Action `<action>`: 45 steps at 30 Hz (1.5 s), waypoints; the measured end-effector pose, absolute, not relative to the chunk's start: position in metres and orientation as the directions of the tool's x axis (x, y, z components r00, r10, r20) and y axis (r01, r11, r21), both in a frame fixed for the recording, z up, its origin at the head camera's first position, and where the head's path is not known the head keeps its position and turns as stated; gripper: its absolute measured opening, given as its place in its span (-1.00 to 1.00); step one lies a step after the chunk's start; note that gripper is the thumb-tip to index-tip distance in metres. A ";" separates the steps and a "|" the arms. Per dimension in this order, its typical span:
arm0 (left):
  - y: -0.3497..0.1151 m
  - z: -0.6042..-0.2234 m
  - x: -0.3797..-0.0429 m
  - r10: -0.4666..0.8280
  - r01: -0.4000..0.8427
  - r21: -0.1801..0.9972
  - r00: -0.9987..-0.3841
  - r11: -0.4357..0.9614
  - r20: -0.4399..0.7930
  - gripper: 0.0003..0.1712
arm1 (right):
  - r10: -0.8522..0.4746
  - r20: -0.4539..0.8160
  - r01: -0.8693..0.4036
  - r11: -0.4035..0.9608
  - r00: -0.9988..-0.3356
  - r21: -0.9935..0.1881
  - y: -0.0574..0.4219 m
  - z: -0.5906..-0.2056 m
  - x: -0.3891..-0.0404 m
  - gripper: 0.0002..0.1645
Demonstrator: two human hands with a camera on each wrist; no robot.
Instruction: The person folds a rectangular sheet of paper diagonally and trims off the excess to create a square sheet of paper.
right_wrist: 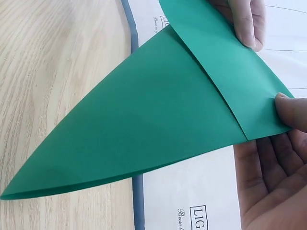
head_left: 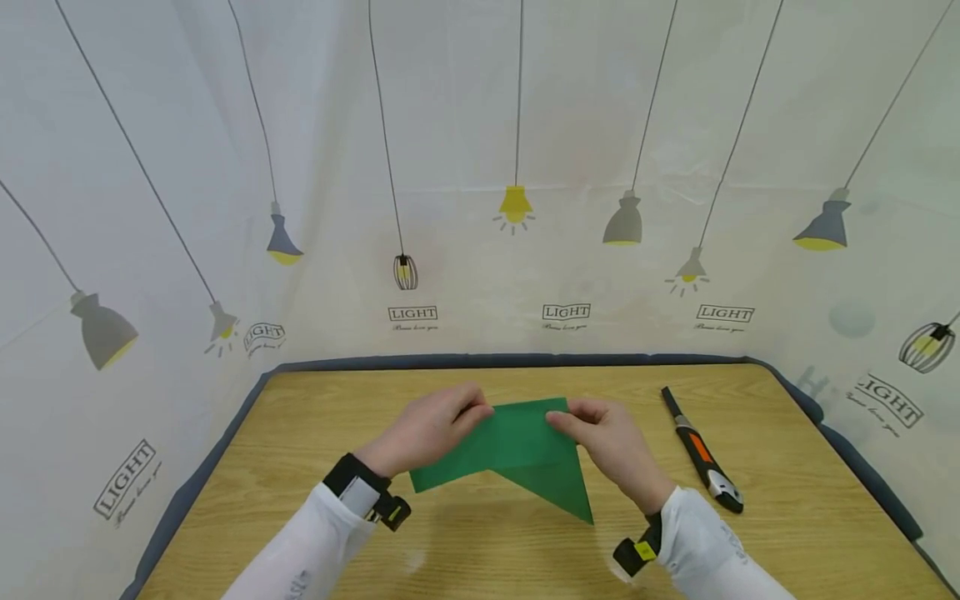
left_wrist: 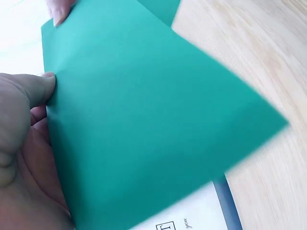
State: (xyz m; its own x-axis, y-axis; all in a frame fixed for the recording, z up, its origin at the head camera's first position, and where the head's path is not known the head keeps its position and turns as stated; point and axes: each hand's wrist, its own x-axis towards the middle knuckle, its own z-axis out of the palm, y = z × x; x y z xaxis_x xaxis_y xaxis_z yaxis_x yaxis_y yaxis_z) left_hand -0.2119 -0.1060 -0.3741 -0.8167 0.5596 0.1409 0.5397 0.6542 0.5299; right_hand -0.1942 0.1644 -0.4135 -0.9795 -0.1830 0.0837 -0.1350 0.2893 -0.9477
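Observation:
A folded sheet of green paper (head_left: 525, 437) is held up above the wooden table between both hands. My left hand (head_left: 435, 425) pinches its upper left edge, thumb on the near face. The right hand (head_left: 611, 437) pinches the upper right corner, with the thumb in front and the fingers behind. In the right wrist view, the paper (right_wrist: 139, 105) shows a long pointed flap hanging down and a narrower folded band along the top. From the left wrist, the paper (left_wrist: 144, 110) appears as one broad smooth face, its outer corner blurred.
To the right of the hands lies a utility knife (head_left: 702, 458) with a black and orange handle. The wooden table (head_left: 315, 408) has a dark blue border (head_left: 465, 361) at the back. Behind it hangs a white sheet (head_left: 465, 100) printed with lamps.

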 end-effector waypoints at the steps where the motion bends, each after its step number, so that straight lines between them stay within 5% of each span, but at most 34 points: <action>1: -0.107 -0.375 -0.212 0.558 0.538 0.528 -0.818 0.657 0.140 -0.80 | -0.179 0.082 -0.133 0.290 -0.980 -0.948 0.165 -0.414 -0.194 -0.60; 45: -0.152 -0.387 -0.217 0.482 0.433 0.632 -0.870 0.643 0.105 -0.68 | -0.105 0.059 -0.089 0.312 -0.993 -0.946 0.207 -0.413 -0.196 -0.47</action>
State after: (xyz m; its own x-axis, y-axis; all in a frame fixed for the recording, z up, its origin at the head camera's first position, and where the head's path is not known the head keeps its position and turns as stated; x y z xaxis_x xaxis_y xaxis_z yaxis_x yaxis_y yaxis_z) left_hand -0.2172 -0.1516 -0.3874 -0.8697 0.4823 0.1050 0.4330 0.6432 0.6315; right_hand -0.1963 0.2074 -0.4134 -0.9927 -0.1050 0.0592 -0.0895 0.3125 -0.9457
